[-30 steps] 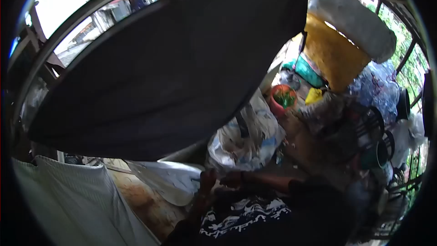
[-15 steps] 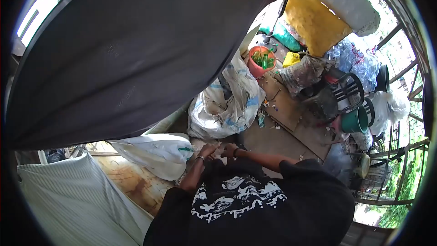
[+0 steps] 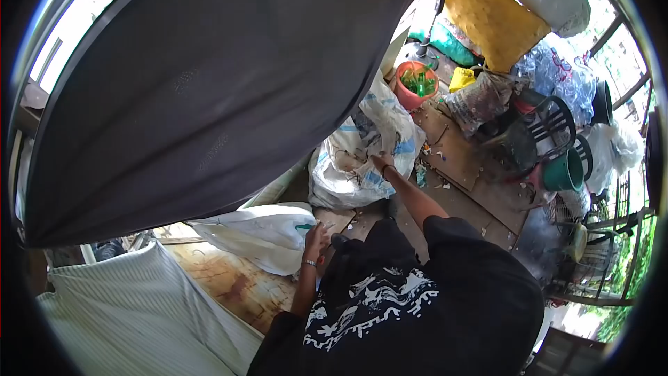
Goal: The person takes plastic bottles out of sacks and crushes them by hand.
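Observation:
My right hand (image 3: 380, 162) reaches forward to the mouth of a large white woven sack (image 3: 334, 184) with blue patches. Its fingers look bunched together at the sack's edge; what they hold, if anything, is too small to tell. Low and close to my body is my left hand (image 3: 316, 239), a metal band on its wrist. Its fingers seem loosely apart with nothing visible in them. Just left of that hand lies a white sack (image 3: 261, 240) with a green mark. A flat piece of cardboard (image 3: 335, 220) shows on the floor between the hands.
An orange bucket (image 3: 416, 96) of green bottles stands behind the woven sack. To the right are a green bucket (image 3: 562, 170), dark plastic chairs (image 3: 554, 125) and bags of clear plastic (image 3: 557, 80). A dark cloth (image 3: 209, 90) hangs across the upper left. Cardboard (image 3: 456, 157) and scraps lie on the floor.
The hands were close together low before my body. My right hand has moved forward to the woven sack; my left stays low. The view has shifted slightly.

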The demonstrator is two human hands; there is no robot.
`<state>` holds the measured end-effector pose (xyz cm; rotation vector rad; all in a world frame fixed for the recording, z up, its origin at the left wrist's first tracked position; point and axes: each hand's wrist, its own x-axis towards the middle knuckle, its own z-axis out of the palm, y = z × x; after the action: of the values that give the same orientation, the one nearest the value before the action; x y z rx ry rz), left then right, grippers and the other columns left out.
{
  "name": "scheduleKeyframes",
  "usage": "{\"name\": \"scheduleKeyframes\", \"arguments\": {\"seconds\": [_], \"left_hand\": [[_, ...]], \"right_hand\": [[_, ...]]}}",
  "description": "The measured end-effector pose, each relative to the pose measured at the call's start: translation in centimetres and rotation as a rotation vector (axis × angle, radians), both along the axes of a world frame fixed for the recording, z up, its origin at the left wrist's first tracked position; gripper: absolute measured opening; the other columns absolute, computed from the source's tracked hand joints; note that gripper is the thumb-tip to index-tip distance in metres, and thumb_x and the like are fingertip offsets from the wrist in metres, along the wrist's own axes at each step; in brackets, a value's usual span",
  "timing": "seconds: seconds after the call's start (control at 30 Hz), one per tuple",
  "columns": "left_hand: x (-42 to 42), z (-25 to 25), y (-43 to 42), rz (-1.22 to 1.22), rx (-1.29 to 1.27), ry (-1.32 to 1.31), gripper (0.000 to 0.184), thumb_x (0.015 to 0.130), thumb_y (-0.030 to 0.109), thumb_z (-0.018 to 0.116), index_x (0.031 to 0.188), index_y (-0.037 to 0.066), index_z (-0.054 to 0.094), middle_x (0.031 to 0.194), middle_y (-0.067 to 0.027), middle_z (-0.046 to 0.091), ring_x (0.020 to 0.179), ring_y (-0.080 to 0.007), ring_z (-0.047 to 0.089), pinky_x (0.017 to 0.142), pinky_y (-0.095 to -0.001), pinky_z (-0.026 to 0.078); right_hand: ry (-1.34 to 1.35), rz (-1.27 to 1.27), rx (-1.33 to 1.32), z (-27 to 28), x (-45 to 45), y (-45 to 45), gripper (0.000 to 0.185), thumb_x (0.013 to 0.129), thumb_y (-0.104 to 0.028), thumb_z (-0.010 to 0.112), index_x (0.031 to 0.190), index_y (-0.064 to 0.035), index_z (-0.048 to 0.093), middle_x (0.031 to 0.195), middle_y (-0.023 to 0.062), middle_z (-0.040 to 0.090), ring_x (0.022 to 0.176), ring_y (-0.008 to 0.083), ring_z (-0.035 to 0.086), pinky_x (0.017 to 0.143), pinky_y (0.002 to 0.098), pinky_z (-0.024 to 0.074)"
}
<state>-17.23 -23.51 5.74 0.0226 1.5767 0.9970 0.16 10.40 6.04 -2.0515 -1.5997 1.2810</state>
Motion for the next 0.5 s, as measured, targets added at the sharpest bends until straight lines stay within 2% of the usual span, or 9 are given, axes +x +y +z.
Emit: {"name": "scheduleKeyframes", "arguments": {"seconds": [0.1, 0.17, 0.2, 0.27, 0.3, 0.37, 0.4, 0.47, 0.5], "left_hand": [[1.2, 0.6, -3.4, 0.106, -0.053, -0.053, 0.041, 0.088, 0.044, 0.057, 0.106, 0.008, 0.055, 0.097, -0.0081, 0.063, 0.078, -0.0224, 0.064, 0.07, -0.0376, 0.053], [1.1, -1.5, -6.3, 0.228, 0.223, -0.322, 0.038, 0.09, 0.042, 0.054, 0.105, 0.007, 0.055, 0.092, -0.0075, 0.064, 0.078, -0.0233, 0.064, 0.067, -0.037, 0.052], [1.3, -2.6, -7.1, 0.227, 0.221, -0.331, 0.038, 0.09, 0.042, 0.054, 0.105, 0.007, 0.055, 0.092, -0.0075, 0.064, 0.078, -0.0233, 0.064, 0.067, -0.037, 0.052], [1.3, -5.1, -7.6, 0.079, 0.383, -0.059, 0.034, 0.092, 0.039, 0.052, 0.104, 0.008, 0.056, 0.087, -0.0073, 0.064, 0.076, -0.0233, 0.064, 0.063, -0.0369, 0.052], [1.1, -6.4, -7.5, 0.035, 0.437, 0.027, 0.032, 0.093, 0.038, 0.051, 0.103, 0.008, 0.056, 0.086, -0.0073, 0.065, 0.075, -0.0233, 0.063, 0.062, -0.0368, 0.052], [-0.2, -9.3, -6.0, 0.276, 0.291, -0.678, 0.028, 0.092, 0.036, 0.052, 0.1, 0.009, 0.056, 0.076, -0.0045, 0.062, 0.072, -0.0214, 0.062, 0.059, -0.0363, 0.052], [0.3, -9.1, -4.6, 0.289, 0.297, -0.698, 0.028, 0.092, 0.036, 0.052, 0.1, 0.009, 0.056, 0.076, -0.0045, 0.062, 0.072, -0.0214, 0.062, 0.059, -0.0363, 0.052], [1.3, -7.7, -0.7, 0.375, -0.036, -0.252, 0.031, 0.088, 0.04, 0.056, 0.086, 0.009, 0.057, 0.069, -0.0072, 0.06, 0.058, -0.022, 0.06, 0.049, -0.0312, 0.051], [1.9, -8.2, 1.1, 0.395, -0.035, -0.277, 0.031, 0.088, 0.04, 0.056, 0.086, 0.009, 0.057, 0.069, -0.0072, 0.06, 0.058, -0.022, 0.06, 0.049, -0.0312, 0.051]], "right_hand": [[-0.106, 0.218, 0.065, -3.6, 2.7, -3.2, 0.058, 0.073, -0.033, 0.066, 0.12, -0.0005, 0.058, 0.117, 0.0231, 0.061, 0.112, 0.0358, 0.057, 0.093, 0.0409, 0.0456], [-0.207, 0.276, 0.104, -5.1, 5.9, -6.1, 0.05, 0.073, -0.031, 0.065, 0.112, -0.0008, 0.063, 0.114, 0.0236, 0.061, 0.112, 0.0374, 0.055, 0.093, 0.0427, 0.0458], [-0.247, 0.276, 0.089, -5.2, 7.8, -7.5, 0.046, 0.073, -0.03, 0.065, 0.108, -0.0007, 0.065, 0.114, 0.0238, 0.061, 0.113, 0.038, 0.054, 0.093, 0.0435, 0.0457], [-0.374, 0.34, -0.023, -6.0, 11.7, -9.2, 0.044, 0.073, -0.029, 0.065, 0.107, 0.0002, 0.065, 0.118, 0.0239, 0.059, 0.113, 0.0381, 0.055, 0.094, 0.0435, 0.0453], [-0.429, 0.36, -0.126, -6.5, 14.0, -9.6, 0.044, 0.076, -0.029, 0.064, 0.111, -0.0018, 0.063, 0.122, 0.0223, 0.057, 0.119, 0.0371, 0.048, 0.097, 0.043, 0.0436], [-0.503, 0.387, -0.219, -6.1, 16.8, -8.7, 0.044, 0.079, -0.028, 0.063, 0.115, -0.0038, 0.061, 0.125, 0.0208, 0.054, 0.126, 0.0361, 0.041, 0.1, 0.0426, 0.0418], [-0.515, 0.311, -0.298, -5.1, 18.1, -8.1, 0.045, 0.079, -0.028, 0.063, 0.116, -0.0025, 0.061, 0.125, 0.0209, 0.055, 0.124, 0.0363, 0.044, 0.099, 0.0426, 0.0426], [-0.559, 0.248, -0.376, -4.4, 20.4, -6.5, 0.045, 0.079, -0.027, 0.063, 0.116, -0.0013, 0.06, 0.126, 0.0209, 0.055, 0.123, 0.0365, 0.046, 0.099, 0.0426, 0.0433], [-0.533, 0.214, -0.414, -4.5, 20.9, -5.1, 0.047, 0.079, -0.027, 0.063, 0.117, -0.0002, 0.06, 0.126, 0.0212, 0.055, 0.121, 0.0369, 0.049, 0.098, 0.0427, 0.0443]]}}
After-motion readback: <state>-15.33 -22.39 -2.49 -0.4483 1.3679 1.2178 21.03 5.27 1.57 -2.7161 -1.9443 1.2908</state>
